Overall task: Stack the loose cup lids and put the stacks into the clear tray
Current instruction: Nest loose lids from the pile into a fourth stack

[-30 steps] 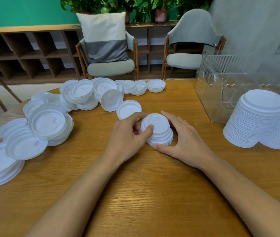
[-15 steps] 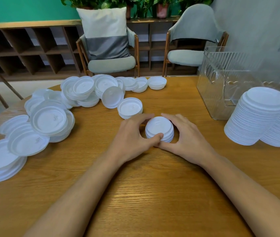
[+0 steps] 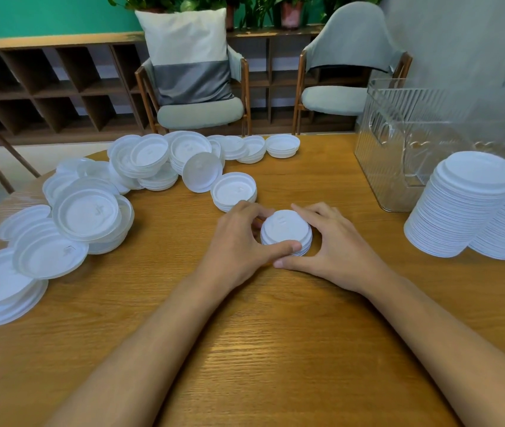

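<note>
Two hands cup one small lid stack (image 3: 286, 231): left hand (image 3: 238, 245) and right hand (image 3: 334, 245) curled around it.

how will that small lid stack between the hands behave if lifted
Probably light: the small lid stack looks like thin plastic. It may fan apart if lifted by one edge; the left hand and right hand cupping both sides should steady it.

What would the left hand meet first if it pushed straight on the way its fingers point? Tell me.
The small lid stack: the left hand curls round it, fingers pointing right. Past the stack, the right hand cups the other side, as far as this one view shows.
</note>
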`<action>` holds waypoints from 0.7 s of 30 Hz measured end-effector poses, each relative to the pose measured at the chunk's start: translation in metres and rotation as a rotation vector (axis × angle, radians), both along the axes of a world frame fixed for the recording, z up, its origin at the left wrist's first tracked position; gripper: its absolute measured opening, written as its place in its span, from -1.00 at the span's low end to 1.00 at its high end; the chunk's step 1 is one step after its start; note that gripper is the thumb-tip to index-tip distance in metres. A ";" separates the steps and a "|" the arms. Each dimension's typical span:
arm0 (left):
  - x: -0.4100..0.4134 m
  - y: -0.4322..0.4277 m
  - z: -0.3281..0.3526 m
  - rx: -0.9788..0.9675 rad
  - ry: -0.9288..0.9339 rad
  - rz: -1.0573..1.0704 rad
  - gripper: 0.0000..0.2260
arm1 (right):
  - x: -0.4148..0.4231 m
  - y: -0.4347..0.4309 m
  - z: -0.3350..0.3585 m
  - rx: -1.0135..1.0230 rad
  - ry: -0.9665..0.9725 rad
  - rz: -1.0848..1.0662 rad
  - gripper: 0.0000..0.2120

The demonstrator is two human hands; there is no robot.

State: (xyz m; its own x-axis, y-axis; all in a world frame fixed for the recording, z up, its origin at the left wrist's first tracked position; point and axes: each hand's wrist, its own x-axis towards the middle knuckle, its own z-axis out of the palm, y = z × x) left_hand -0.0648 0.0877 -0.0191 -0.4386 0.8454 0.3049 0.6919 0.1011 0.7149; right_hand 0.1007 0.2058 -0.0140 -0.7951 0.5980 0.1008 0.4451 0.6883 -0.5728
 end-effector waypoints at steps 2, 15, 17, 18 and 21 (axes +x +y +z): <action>-0.002 -0.001 -0.001 0.012 0.010 -0.029 -0.45 | 0.000 0.000 -0.001 0.005 0.008 -0.007 0.05; -0.041 -0.001 -0.002 0.041 0.426 0.159 -0.72 | 0.001 -0.002 0.000 0.012 0.031 0.009 -0.10; -0.041 -0.001 -0.001 0.055 0.421 0.168 -0.72 | 0.002 -0.002 -0.001 0.016 0.036 0.012 -0.13; -0.041 -0.001 -0.001 0.057 0.413 0.171 -0.72 | 0.001 -0.002 -0.001 0.014 0.038 0.013 -0.13; -0.041 -0.002 0.000 0.071 0.391 0.184 -0.76 | 0.001 -0.002 -0.001 0.011 0.039 0.014 -0.15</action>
